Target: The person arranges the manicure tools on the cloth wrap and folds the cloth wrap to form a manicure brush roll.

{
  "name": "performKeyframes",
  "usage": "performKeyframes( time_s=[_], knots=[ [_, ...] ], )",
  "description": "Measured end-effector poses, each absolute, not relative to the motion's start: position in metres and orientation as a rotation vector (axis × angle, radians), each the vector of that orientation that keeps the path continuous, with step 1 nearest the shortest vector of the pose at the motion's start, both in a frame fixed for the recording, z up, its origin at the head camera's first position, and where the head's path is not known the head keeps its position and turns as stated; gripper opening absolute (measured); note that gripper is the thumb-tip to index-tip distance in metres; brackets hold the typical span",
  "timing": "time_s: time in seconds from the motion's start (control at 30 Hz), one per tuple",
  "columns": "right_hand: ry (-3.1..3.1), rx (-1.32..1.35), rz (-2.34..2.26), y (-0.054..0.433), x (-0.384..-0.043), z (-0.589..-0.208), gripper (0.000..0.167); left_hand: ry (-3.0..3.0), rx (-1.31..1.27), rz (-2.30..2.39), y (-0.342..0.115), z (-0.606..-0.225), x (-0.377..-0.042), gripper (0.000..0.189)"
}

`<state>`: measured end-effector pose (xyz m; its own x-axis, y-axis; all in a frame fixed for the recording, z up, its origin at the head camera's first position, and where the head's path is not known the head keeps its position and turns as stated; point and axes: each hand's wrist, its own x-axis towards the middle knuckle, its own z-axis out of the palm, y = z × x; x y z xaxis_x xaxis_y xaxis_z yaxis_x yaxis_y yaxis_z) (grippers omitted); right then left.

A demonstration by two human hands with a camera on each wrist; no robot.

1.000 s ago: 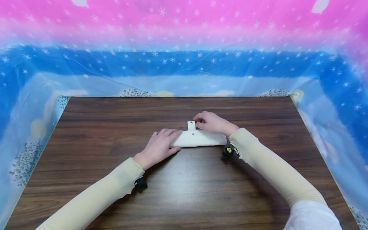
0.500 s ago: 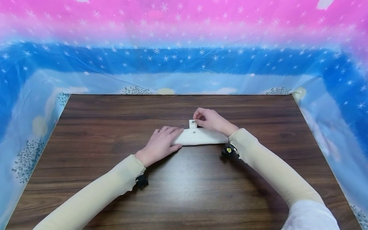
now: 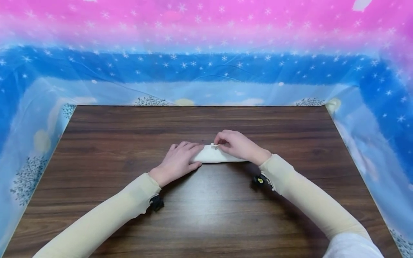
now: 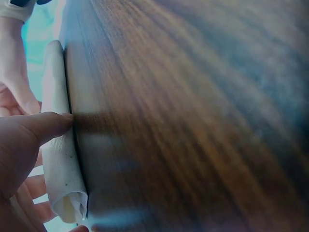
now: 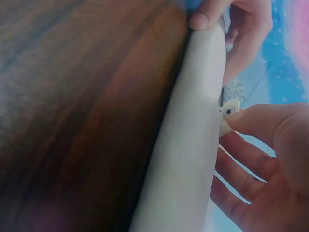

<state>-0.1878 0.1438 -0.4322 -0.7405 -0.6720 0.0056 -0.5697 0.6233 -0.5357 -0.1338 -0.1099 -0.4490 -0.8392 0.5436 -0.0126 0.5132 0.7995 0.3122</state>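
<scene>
A white rolled pouch lies across the table with a short snap strap at its far side. My left hand holds the pouch's left end, thumb on the near side and fingers over the far side. In the left wrist view, that end of the roll shows a hollow opening. Thumb and forefinger of my right hand pinch the strap's tip, which is folded over toward the pouch. A metal snap stud shows on the strap in the right wrist view. The right hand covers the pouch's right end in the head view.
The dark wood-grain table extends around the pouch. A pink and blue snowflake-patterned cloth hangs along its back and both sides. A small black camera is strapped beneath each wrist.
My right hand takes hold of the strap, then brings it down and toward me from standing out behind the pouch to over its top. The left hand stays at the left end.
</scene>
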Motion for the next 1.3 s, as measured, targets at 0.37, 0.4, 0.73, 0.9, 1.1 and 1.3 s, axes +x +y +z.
performKeyframes(
  time_s=[0.37,0.4,0.73,0.9,1.1,1.3],
  knots=[
    [2.762,-1.141,-0.579,0.137,-0.173,-0.438,0.01,2.904,0.849,0.465,-0.113,-0.448,-0.131,0.056],
    [2.765,-1.146,-0.578,0.137,-0.173,-0.438,0.011,2.908,0.849,0.465,-0.113,-0.448,-0.132,0.056],
    [2.789,-1.162,-0.598,0.143,-0.157,-0.438,0.017,2.883,0.822,0.489,-0.107,-0.449,-0.13,0.054],
    [2.837,-1.286,-0.553,0.14,-0.15,-0.44,0.017,2.887,0.795,0.464,-0.109,-0.448,-0.128,0.054],
    [2.803,-1.333,-0.516,0.147,-0.149,-0.435,0.021,2.882,0.806,0.483,-0.111,-0.448,-0.128,0.055],
    [2.76,-1.315,-0.556,0.179,-0.151,-0.429,0.036,2.879,0.818,0.558,-0.116,-0.445,-0.126,0.059]
  ],
)
